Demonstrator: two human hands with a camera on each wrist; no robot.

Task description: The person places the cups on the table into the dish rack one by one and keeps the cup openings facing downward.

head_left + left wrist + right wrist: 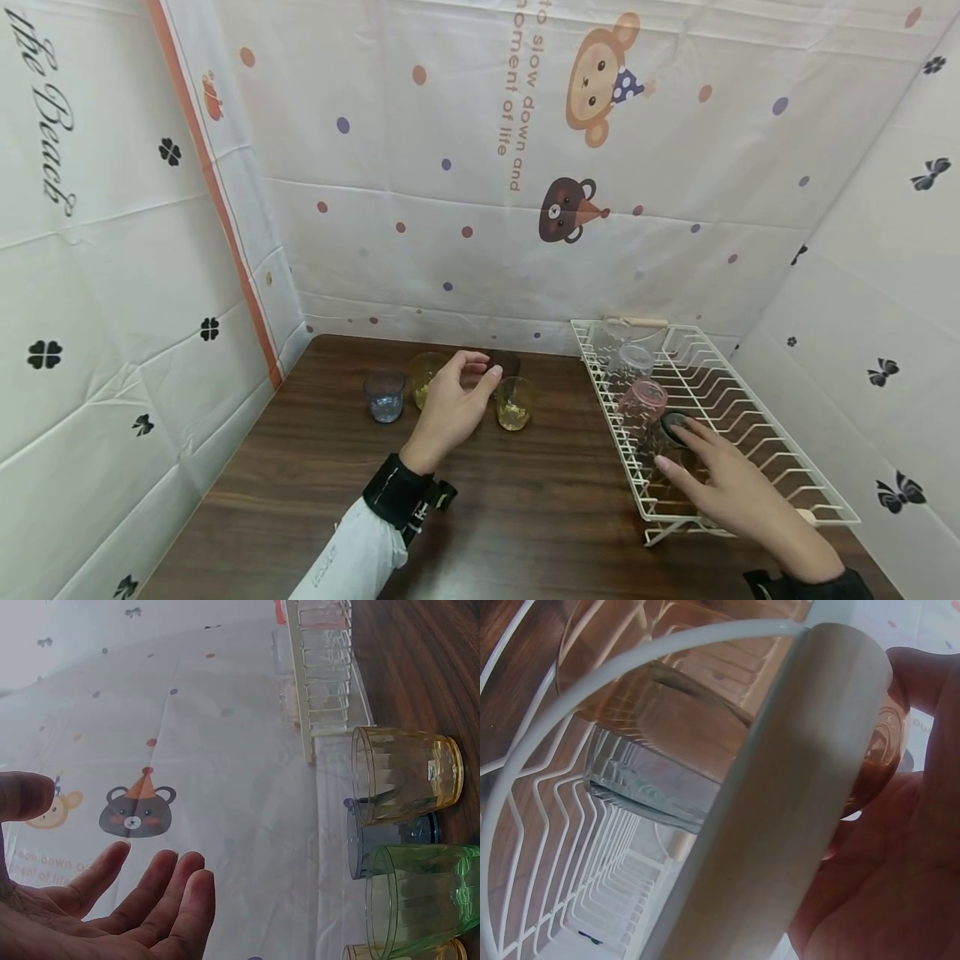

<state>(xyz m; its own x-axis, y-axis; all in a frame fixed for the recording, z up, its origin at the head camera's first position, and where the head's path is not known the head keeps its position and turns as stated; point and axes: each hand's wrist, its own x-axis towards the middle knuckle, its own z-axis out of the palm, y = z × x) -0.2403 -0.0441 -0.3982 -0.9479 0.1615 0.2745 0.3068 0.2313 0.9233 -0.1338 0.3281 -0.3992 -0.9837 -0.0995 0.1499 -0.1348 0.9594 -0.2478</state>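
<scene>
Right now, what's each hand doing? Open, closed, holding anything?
Left hand: open, empty, above the cups on the table.
Right hand: fingers on an amber glass in the rack; grip cannot be told.

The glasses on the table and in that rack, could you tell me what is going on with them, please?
A person is working with drinking glasses at a wooden table. The left hand hovers open over a cluster of glasses, close to a yellow glass and a blue glass, gripping none. The right hand rests on an amber glass lying in the white wire rack, where a pink glass and clear ones also lie.
</scene>
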